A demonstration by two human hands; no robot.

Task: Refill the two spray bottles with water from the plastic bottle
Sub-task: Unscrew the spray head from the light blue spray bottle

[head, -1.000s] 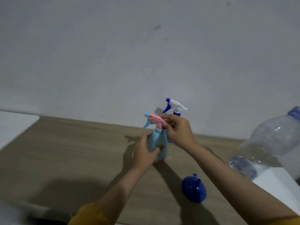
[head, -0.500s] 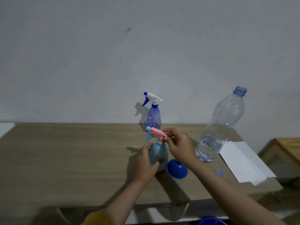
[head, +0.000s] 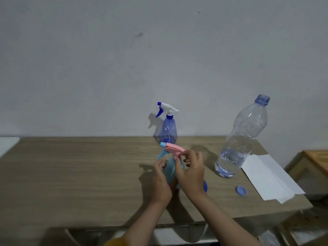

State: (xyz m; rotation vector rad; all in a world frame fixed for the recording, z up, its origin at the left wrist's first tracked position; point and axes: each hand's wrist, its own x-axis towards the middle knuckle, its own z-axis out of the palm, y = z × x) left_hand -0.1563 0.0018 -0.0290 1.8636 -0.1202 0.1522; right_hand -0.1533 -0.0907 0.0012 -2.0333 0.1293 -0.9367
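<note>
Head view, left to right. Wooden table point(head: 71, 174) against a grey wall. Left hand point(head: 160, 180) wraps the pale blue spray bottle point(head: 170, 170), upright near table centre. Right hand point(head: 192, 172) pinches its pink trigger head point(head: 173, 149); both grips clamped. Purple spray bottle point(head: 168, 129) upright behind, by the wall. Plastic bottle point(head: 239, 139) uncapped, upright, water low inside. Blue cap point(head: 241, 190) on the table just beside white paper point(head: 269, 178).

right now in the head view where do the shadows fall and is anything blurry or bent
Head view: shadows fall left of the blue spray bottle onto the wall and left of both hands onto the table; the plastic bottle leans from wide-angle distortion; the frame's bottom edge is soft.
</note>
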